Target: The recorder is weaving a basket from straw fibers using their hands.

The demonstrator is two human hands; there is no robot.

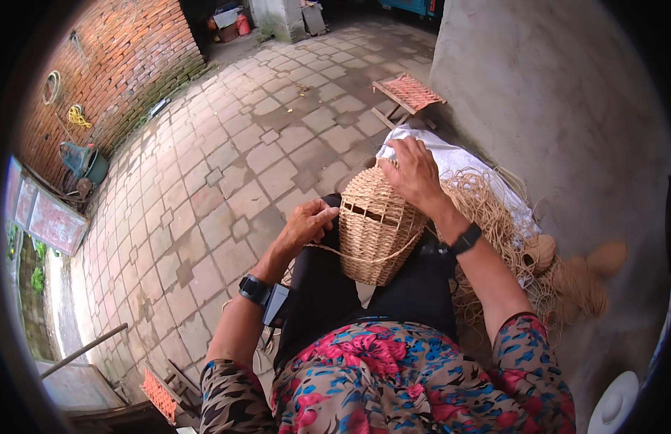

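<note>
A tan woven basket [375, 257] rests between my thighs, with a dark open slit across its weave. At its far end my right hand [415, 173] grips the rim, fingers bent over it. My left hand [310, 223] is closed beside the basket's left edge, thumb and forefinger pressed together at the level of the slit. What those fingertips pinch is too small to make out. A loose strand of cord [343, 254] sags across the basket's near side.
To my right, a heap of tan cord [480, 206] lies partly over a white sack [451, 155], with cord balls [542, 253] beside it. A low stool with an orange woven seat [410, 92] stands ahead, near the grey wall [560, 94]. Another stool [159, 396] is at lower left.
</note>
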